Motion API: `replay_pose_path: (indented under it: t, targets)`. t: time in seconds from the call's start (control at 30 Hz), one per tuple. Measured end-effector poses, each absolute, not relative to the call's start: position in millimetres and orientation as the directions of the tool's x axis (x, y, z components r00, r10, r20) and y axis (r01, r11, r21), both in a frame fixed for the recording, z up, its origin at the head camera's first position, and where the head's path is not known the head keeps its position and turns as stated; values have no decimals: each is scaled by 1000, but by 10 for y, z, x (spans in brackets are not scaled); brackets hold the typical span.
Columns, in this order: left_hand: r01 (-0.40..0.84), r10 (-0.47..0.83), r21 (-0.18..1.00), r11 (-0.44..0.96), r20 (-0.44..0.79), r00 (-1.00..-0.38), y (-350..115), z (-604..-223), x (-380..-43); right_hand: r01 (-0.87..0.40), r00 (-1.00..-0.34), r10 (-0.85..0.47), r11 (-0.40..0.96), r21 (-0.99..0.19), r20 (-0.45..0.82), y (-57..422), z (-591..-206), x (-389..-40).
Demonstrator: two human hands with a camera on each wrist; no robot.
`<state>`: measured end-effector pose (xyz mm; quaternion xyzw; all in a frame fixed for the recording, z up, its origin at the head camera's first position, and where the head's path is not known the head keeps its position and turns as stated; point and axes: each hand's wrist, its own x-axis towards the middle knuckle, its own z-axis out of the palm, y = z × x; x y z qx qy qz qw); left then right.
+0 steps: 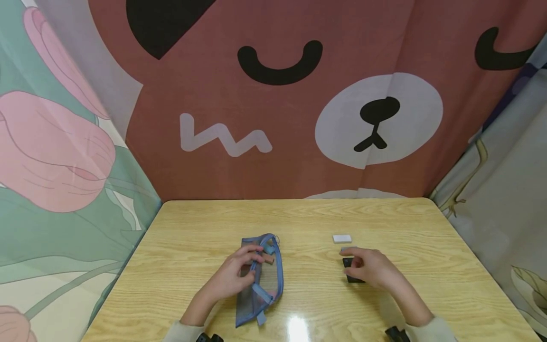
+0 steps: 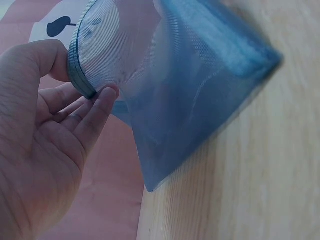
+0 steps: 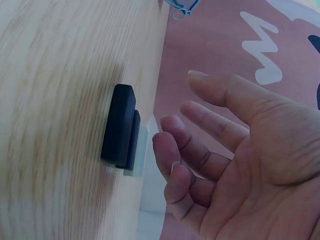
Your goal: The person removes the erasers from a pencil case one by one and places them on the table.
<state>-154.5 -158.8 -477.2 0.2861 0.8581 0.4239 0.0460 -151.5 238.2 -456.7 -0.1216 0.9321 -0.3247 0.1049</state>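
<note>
My left hand (image 1: pixel 232 275) pinches the zippered edge of a blue mesh pencil pouch (image 1: pixel 280 270), which lies at the middle of the table with its mouth parted. Through the mesh show a brownish block (image 1: pixel 268 258), something light blue and something pink. In the left wrist view, thumb and fingers meet at the zipper edge (image 2: pixel 75 70). Over the table to the right, my right hand (image 1: pixel 373 268) hovers with loosely bent fingers and holds nothing. Beneath it lies a black block (image 1: pixel 355 278); the right wrist view shows a second black block (image 3: pixel 134 140) close beside the first (image 3: pixel 118 125).
A white block (image 1: pixel 342 239) lies behind the black ones. A pale block (image 3: pixel 142 150) is partly hidden by them in the right wrist view. The wooden table (image 1: pixel 205 223) ends at a curtain (image 1: pixel 299 180) with a printed bear; curtains also hang at both sides.
</note>
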Motion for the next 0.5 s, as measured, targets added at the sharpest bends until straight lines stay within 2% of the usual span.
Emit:
replay_pose_path:
  t: [0.5]
  targets:
    - [471, 527, 730, 496, 178, -831, -1577, -4776, -1544, -197, -940, -329, 744, -639, -93, 2225, -4565, -1564]
